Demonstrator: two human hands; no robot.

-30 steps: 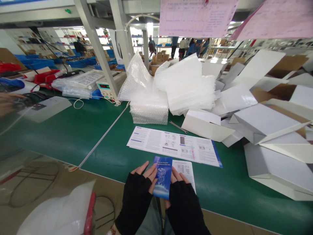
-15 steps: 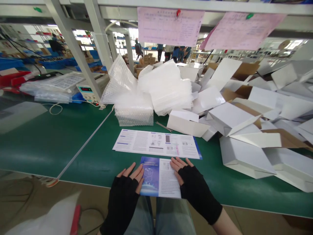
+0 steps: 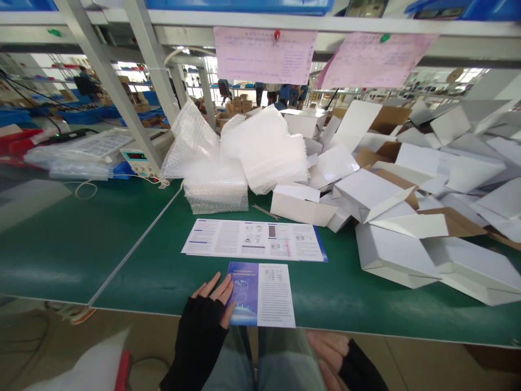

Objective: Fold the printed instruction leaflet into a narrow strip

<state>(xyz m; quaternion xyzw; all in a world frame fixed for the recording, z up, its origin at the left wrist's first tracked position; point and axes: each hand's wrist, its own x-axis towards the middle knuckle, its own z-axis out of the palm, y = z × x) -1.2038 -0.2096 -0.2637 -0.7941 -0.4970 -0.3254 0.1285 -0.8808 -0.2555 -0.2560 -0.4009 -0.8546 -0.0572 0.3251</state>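
A folded leaflet (image 3: 261, 294) is seen lying flat on the green bench top (image 3: 122, 239), at its near edge and roughly central. Its left panel is blue and its right panel is white with print.

The left hand (image 3: 208, 312), in a black fingerless glove, is laid flat and open on the bench, fingers spread. Its fingertips rest on the left blue panel of the leaflet. Nothing is gripped.

The right hand (image 3: 337, 355), also gloved, is held below the bench edge, near the lap, well apart from the leaflet. Its fingers appear loosely extended and nothing is seen in it; it is partly blurred, so the exact degree of opening cannot be told.

Just beyond the leaflet, a larger unfolded instruction sheet (image 3: 254, 240) is laid flat, apart from it. Further back, a block of bubble-wrap bags (image 3: 215, 190) is stacked, with loose white foam sheets (image 3: 264, 149) piled to its right. A small metal tool (image 3: 266, 212) lies between the bubble wrap and a closed white box (image 3: 301, 203). A large heap of white cartons (image 3: 407, 217) covers the right of the bench. At far left, a meter with a red display (image 3: 137, 158) stands by a frame post. Two pink sheets (image 3: 264, 48) hang from the overhead rail.
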